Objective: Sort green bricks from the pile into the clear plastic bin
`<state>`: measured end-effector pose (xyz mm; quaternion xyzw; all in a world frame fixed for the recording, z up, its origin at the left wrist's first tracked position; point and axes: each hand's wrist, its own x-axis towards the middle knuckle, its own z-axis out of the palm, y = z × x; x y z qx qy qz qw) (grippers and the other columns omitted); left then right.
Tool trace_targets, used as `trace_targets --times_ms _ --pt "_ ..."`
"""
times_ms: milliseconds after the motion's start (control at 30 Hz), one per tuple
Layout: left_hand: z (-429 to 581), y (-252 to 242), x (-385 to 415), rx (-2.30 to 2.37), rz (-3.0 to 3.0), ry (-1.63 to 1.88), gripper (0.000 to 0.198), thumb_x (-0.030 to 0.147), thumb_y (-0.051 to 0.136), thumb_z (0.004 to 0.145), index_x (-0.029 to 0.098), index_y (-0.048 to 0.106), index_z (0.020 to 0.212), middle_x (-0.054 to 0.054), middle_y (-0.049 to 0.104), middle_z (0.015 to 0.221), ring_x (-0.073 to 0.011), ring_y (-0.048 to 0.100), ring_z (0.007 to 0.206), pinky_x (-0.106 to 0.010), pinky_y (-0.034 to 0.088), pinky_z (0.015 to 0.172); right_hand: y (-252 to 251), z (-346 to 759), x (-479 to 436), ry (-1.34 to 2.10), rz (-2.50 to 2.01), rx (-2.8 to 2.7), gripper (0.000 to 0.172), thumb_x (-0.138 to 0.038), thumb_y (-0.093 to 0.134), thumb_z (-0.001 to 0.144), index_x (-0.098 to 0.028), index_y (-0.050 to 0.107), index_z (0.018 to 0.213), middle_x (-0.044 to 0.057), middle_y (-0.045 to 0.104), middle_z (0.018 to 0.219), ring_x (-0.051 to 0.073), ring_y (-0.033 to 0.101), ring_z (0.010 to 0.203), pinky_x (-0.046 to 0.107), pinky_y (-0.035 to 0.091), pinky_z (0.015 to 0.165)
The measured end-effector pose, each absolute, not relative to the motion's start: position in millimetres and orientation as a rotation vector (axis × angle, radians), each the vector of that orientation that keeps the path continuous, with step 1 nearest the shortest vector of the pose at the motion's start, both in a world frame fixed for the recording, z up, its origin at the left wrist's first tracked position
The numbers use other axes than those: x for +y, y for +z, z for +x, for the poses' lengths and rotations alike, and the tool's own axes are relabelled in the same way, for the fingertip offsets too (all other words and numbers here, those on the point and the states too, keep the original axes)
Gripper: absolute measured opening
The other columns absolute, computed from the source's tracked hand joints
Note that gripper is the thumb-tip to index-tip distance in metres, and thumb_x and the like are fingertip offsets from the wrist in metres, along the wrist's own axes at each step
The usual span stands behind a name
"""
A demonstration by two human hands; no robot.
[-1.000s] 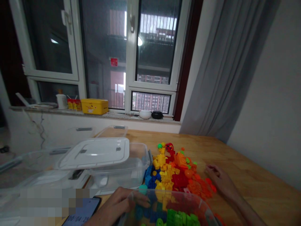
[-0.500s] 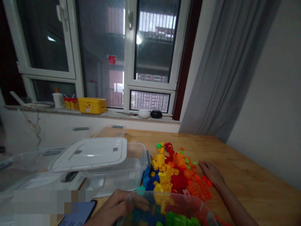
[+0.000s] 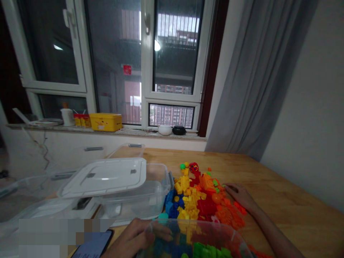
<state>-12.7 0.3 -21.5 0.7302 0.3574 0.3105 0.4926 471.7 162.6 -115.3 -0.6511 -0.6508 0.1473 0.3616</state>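
Left hand [image 3: 142,234] gripping clear bin [image 3: 206,223] by rim; right hand [image 3: 243,197], grip unclear, at toy pile [image 3: 197,197] edge, tabletop [image 3: 287,200] stretching right.

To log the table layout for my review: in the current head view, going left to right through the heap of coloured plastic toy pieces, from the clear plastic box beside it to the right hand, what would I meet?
Clear plastic box, blue plastic bricks, yellow plastic pieces, red plastic block, orange plastic pieces, bare right hand.
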Motion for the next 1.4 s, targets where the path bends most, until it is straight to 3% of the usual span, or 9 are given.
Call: trace_targets --times_ms 100,500,800,1167,1400 --pt "-11.4 -18.1 -1.4 0.823 1.746 0.767 0.037 0.039 0.049 0.09 0.021 0.077 0.107 -0.007 0.079 0.109 -0.0337 0.067 0.109 -0.04 0.047 0.099 -114.4 471.2 161.4 0.428 -1.674 -1.637 0.049 -0.056 0.058 0.077 -0.017 0.075 0.102 0.012 0.077 0.106 0.03 0.069 0.101 0.039 0.05 0.093" --pt "-13.2 -17.1 -4.8 0.938 1.792 0.732 0.035 0.032 0.045 0.094 0.022 0.075 0.11 -0.004 0.075 0.119 -0.0329 0.059 0.121 -0.04 0.041 0.107 -114.0 471.4 160.3 0.498 -1.656 -1.549 0.043 -0.056 0.064 0.071 -0.018 0.074 0.089 0.009 0.08 0.089 0.028 0.073 0.089 0.034 0.055 0.081" --pt "-15.1 -19.8 -5.2 0.941 1.767 0.74 0.034 0.032 0.047 0.093 0.022 0.074 0.111 -0.005 0.076 0.117 -0.0327 0.06 0.119 -0.04 0.043 0.105 -115.8 473.8 161.0 0.482 -1.692 -1.56 0.043 -0.054 0.062 0.075 -0.019 0.075 0.097 0.01 0.079 0.103 0.03 0.069 0.104 0.037 0.051 0.092" --pt "-14.5 -16.5 -6.1 0.978 1.791 0.74 0.033 0.028 0.048 0.091 0.024 0.075 0.108 -0.003 0.076 0.117 -0.0306 0.06 0.121 -0.039 0.044 0.105 -115.8 472.4 161.7 0.469 -1.695 -1.586 0.044 -0.057 0.06 0.074 -0.018 0.072 0.092 0.01 0.079 0.093 0.029 0.072 0.092 0.036 0.053 0.084" --pt "-9.3 -12.0 -2.5 0.886 1.807 0.748 0.032 0.025 0.049 0.09 0.021 0.077 0.104 -0.005 0.079 0.11 -0.0292 0.067 0.109 -0.035 0.048 0.099 -118.4 474.4 163.1 0.462 -1.685 -1.587 0.044 -0.057 0.06 0.072 -0.019 0.073 0.09 0.008 0.079 0.091 0.029 0.071 0.091 0.035 0.053 0.083"
